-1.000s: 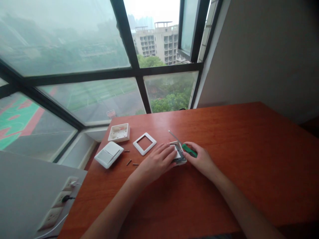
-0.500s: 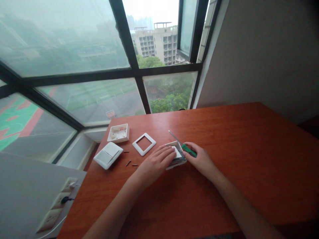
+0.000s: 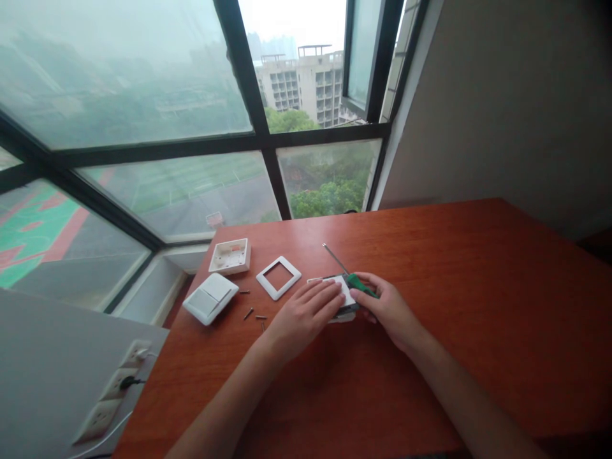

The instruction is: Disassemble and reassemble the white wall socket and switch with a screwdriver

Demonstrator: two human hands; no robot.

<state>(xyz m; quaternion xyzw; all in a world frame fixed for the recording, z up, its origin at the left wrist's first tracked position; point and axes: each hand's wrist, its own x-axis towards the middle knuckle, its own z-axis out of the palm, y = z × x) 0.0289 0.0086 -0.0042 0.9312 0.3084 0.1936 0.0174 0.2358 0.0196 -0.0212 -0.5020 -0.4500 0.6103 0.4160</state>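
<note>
My right hand (image 3: 388,307) is closed around the green handle of a screwdriver (image 3: 362,286), whose metal shaft points away to the upper left. Its fingertips also reach the right edge of a white wall switch (image 3: 348,297) with a grey frame. My left hand (image 3: 308,312) grips the same switch from the left, its fingers laid together across the top and its thumb hidden. Under the switch, part of a white mounting box (image 3: 345,317) shows at the near side.
To the left lie a white cover frame (image 3: 279,278), a second wall switch (image 3: 211,298) and an open white mounting box (image 3: 230,256). Several screws (image 3: 248,313) are scattered on the brown table (image 3: 454,306). Windows (image 3: 172,191) border its far side; sockets (image 3: 111,384) line the left wall.
The wall switch has risen from its tilted place inside the box and now covers more of the opening. Both hands remain at it, and the screwdriver stays in my right hand.
</note>
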